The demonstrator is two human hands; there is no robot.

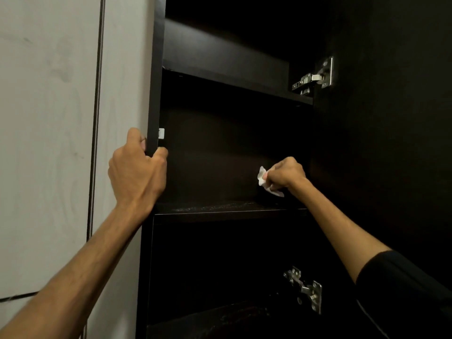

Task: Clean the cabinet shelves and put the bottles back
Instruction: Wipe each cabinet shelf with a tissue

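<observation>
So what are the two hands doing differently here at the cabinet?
The left hand grips the cabinet's front side edge, while the right hand reaches inside above the middle shelf. The left hand holds only the panel; the right hand pinches a crumpled white cloth. The left hand sits nearer the camera and looks larger. Both are raised on outstretched arms, with fingers curled.

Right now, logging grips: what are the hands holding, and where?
Left hand grips the cabinet side panel's front edge; right hand clutches a bunched white wipe.
</observation>
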